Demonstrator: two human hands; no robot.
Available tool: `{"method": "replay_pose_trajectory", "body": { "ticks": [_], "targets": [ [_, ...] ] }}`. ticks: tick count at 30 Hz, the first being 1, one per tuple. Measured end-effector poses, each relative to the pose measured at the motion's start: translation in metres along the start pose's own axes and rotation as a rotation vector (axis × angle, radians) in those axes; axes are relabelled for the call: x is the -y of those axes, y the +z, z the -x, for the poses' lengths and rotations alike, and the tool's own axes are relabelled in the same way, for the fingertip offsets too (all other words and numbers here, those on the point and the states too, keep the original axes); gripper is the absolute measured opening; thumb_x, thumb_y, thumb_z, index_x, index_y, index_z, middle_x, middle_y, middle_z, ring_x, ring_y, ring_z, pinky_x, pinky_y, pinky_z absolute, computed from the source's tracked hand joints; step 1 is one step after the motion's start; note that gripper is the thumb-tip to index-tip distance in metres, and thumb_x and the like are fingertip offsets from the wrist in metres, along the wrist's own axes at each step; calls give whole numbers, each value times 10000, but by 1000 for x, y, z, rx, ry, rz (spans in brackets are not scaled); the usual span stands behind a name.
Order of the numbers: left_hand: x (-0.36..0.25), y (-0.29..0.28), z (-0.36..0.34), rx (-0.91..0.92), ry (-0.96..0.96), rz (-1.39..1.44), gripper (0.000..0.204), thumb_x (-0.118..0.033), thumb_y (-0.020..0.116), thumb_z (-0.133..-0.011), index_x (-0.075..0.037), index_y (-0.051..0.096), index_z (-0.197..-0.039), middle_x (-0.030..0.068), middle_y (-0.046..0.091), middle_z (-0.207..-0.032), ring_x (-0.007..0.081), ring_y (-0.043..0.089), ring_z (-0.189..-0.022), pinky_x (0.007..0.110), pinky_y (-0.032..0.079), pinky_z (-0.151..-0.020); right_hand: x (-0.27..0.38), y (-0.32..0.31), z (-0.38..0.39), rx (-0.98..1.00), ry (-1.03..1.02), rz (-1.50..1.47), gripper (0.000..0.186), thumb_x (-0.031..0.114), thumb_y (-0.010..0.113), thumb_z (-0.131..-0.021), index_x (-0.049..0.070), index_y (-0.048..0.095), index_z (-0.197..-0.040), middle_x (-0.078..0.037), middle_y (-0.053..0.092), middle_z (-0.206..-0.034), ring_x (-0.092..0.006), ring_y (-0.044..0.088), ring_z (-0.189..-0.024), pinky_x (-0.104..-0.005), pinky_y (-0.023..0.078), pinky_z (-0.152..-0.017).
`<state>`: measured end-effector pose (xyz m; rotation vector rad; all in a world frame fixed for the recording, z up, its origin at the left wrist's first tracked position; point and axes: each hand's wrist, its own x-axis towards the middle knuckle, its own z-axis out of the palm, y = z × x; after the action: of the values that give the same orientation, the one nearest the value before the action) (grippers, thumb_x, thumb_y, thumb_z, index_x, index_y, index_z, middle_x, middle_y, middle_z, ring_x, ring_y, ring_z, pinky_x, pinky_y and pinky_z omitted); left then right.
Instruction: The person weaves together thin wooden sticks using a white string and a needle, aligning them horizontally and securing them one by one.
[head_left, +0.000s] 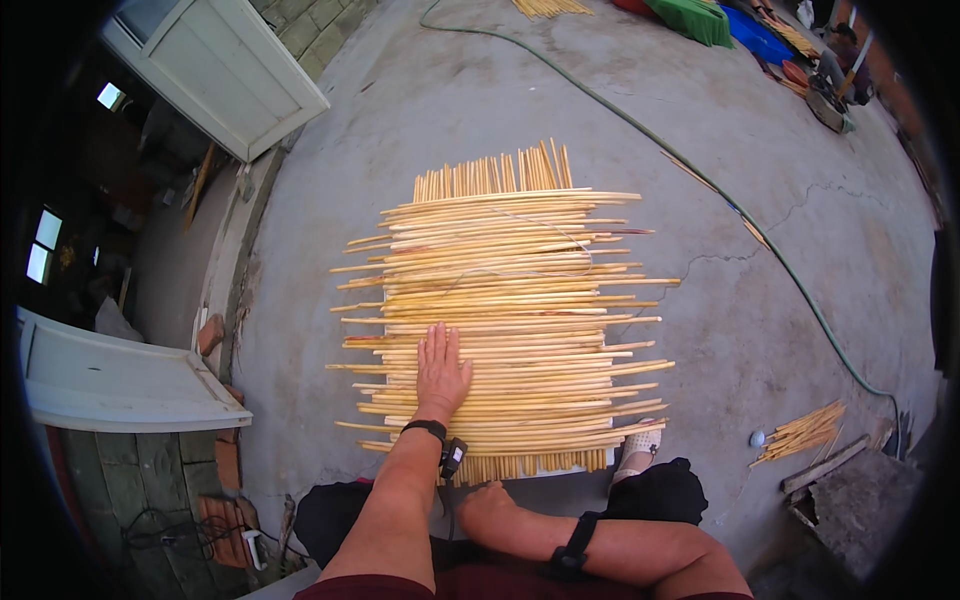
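A mat-like stack of pale peeled sticks lies in front of me, long ones crosswise over a layer running away from me. My left hand rests flat on the crosswise sticks, left of their middle, fingers stretched out. Close to the near stick ends, my right hand is curled closed; its fingertips and whatever they may hold are hidden. A thin pale cord loops loosely over the far half of the stack. Beside my left wrist hangs a small black device with a cable.
A green hose curves across the concrete floor on the right. More sticks lie near a rough slab at lower right. White doors stand open on the left, near bricks. Another person sits far right.
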<state>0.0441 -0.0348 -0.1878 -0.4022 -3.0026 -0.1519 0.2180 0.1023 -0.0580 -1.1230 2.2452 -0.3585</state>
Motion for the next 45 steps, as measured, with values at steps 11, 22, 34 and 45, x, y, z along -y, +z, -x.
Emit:
{"method": "replay_pose_trajectory", "body": {
  "ticks": [11,22,34,45],
  "targets": [
    [0,0,-1,-8,-7,16,671,-296,586,-875,-55,338,-1449,190,255,-1530,329,200,-1432,476,144,-1172,4,-9,-3,7,2,-34,213,152,570,-832,25,704,-938,-146,698,-938,-281,688,-857,-409,495,-724],
    [-2,0,5,-1,8,2,686,-294,582,-878,-49,312,-1459,189,245,-1532,335,189,-1432,472,133,-1175,2,-17,-3,194,12,-70,297,170,564,-872,37,693,-1104,-196,652,-1147,-357,629,-1069,-576,447,-894],
    [1,9,1,3,8,-13,671,-297,539,-902,-57,281,-1472,183,229,-1539,329,172,-1439,467,114,-1180,-5,18,17,-39,66,38,164,150,593,-807,58,692,-899,-110,690,-881,-249,678,-795,-370,481,-678],
    [30,8,-3,-59,63,128,627,-330,530,-940,-93,303,-1475,170,259,-1533,328,181,-1437,464,139,-1170,15,49,42,234,122,41,269,199,559,-896,198,677,-1137,-109,668,-1062,-288,650,-1008,-459,455,-891]
  ]
}}
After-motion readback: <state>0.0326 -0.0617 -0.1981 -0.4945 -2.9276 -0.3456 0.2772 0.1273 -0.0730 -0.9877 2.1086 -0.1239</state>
